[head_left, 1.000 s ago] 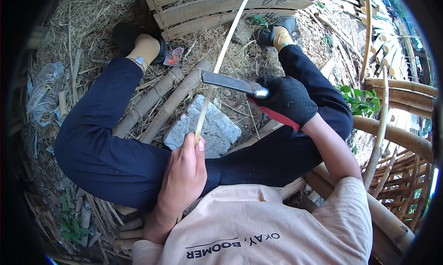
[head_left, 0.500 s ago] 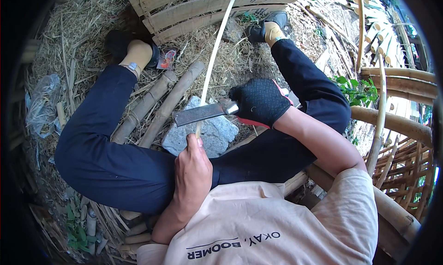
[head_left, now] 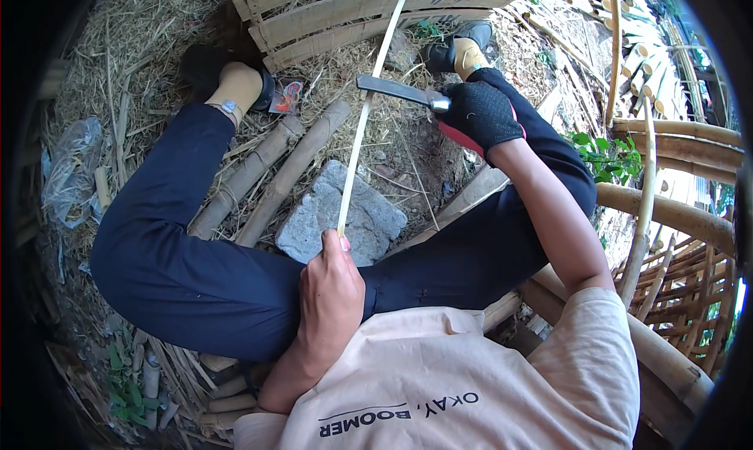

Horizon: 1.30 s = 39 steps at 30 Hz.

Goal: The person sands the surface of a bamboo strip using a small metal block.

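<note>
A long, thin bamboo strip (head_left: pixel 358 144) runs from my lap away past the far slats. Its near end is pinched in my bare left hand (head_left: pixel 332 281), thumb and fingers closed on it. My right hand (head_left: pixel 480 119), in a black and red glove, grips a knife (head_left: pixel 396 89) with a broad, straight blade and a metal collar. The blade lies across the strip, well beyond the stone, its tip just past the strip's left side. Under the near part of the strip sits a grey stone (head_left: pixel 369 219), between my legs. The knife's handle is hidden in the glove.
Two bamboo poles (head_left: pixel 294 172) lie left of the stone. A slatted bamboo crate (head_left: pixel 345 23) stands at the far side. Cut bamboo (head_left: pixel 647 74) is piled far right, near a woven basket (head_left: pixel 690 293). A plastic bag (head_left: pixel 74 172) lies left on the straw.
My right hand has moved the knife away from me along the strip, from over the stone toward the crate. My left hand keeps its hold in nearly the same place.
</note>
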Tool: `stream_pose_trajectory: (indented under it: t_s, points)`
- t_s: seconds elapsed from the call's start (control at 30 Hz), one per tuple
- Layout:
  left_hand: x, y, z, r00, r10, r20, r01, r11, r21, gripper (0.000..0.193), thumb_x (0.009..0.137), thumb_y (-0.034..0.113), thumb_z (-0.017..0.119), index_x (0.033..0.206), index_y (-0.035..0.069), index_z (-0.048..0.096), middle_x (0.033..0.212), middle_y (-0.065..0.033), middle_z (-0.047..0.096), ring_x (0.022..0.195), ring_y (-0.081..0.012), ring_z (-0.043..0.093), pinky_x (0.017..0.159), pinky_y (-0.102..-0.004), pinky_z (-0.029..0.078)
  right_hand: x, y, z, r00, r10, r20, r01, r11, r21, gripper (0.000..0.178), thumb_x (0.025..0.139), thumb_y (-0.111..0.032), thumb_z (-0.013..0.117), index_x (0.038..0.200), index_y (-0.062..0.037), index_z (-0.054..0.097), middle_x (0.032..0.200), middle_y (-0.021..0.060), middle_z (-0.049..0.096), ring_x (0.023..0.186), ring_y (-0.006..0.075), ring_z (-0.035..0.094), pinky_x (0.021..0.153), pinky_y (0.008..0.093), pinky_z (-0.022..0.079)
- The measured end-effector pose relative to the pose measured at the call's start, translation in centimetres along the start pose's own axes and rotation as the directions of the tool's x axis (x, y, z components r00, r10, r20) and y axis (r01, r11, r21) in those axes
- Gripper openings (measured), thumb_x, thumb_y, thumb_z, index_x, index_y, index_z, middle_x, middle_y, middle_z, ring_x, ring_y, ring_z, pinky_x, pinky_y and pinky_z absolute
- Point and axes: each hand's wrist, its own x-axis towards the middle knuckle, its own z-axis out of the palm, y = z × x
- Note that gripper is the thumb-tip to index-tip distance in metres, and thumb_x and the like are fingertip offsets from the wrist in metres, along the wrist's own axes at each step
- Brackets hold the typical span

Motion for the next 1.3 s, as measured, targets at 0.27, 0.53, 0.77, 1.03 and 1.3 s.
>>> stream_pose_trajectory:
  t_s: [0.27,0.53,0.77,1.03,1.3]
  points:
    - [0.3,0.6,-0.1,1.0,0.012,-0.017,-0.011,0.999,0.047,0.013,0.102,0.008,0.045,0.099,-0.003,0.051,0.07,-0.03,0.058,0.071,-0.05,0.06,0.059,-0.0568,0.042,-0.9,-0.5,-0.3,0.998,0.047,0.052,-0.055,0.984,0.169,0.035,0.086,-0.045,0.068,0.1,-0.0138,0.074,0.086,0.0176,0.072,0.085,0.0373,0.07,0.077,0.0462,0.055]
    - [0.5,-0.1,0.2,0.998,0.065,-0.014,-0.064,0.996,0.064,0.012,0.102,0.009,0.045,0.104,-0.003,0.048,0.07,-0.0284,0.062,0.066,-0.047,0.063,0.057,-0.0548,0.046,-4.5,-6.1,0.3,0.903,-0.386,0.187,0.334,0.907,0.256,0.026,0.08,-0.034,0.068,0.09,-0.0103,0.073,0.075,0.0208,0.068,0.075,0.0396,0.069,0.072,0.0484,0.055]
    - [0.4,-0.5,0.3,1.0,0.019,0.008,-0.019,0.992,0.122,0.011,0.102,0.007,0.045,0.105,-0.003,0.047,0.071,-0.0291,0.062,0.068,-0.0476,0.063,0.058,-0.055,0.048,-3.8,-6.2,1.5,0.92,-0.303,0.249,0.273,0.951,0.148,0.022,0.076,-0.025,0.066,0.09,-0.0124,0.076,0.078,0.018,0.071,0.075,0.0359,0.072,0.071,0.0469,0.057]
    - [-0.3,0.0,0.6,0.999,0.029,0.023,-0.031,0.995,0.092,0.012,0.103,0.009,0.044,0.098,-0.002,0.047,0.069,-0.0291,0.059,0.067,-0.0487,0.06,0.055,-0.0557,0.042,0.2,-0.8,0.5,0.999,-0.018,0.034,0.015,0.997,0.08,0.022,0.083,-0.031,0.068,0.093,-0.0131,0.075,0.08,0.018,0.071,0.079,0.0361,0.07,0.073,0.0452,0.056]
    - [-0.2,0.1,0.4,0.999,0.036,-0.007,-0.035,0.991,0.128,0.012,0.103,0.009,0.045,0.1,-0.001,0.049,0.068,-0.0282,0.06,0.066,-0.048,0.06,0.056,-0.0553,0.044,1.0,1.7,0.7,0.991,0.136,0.003,-0.135,0.979,0.152,0.036,0.087,-0.044,0.067,0.102,-0.0117,0.075,0.091,0.0181,0.072,0.087,0.0362,0.07,0.079,0.0439,0.054]
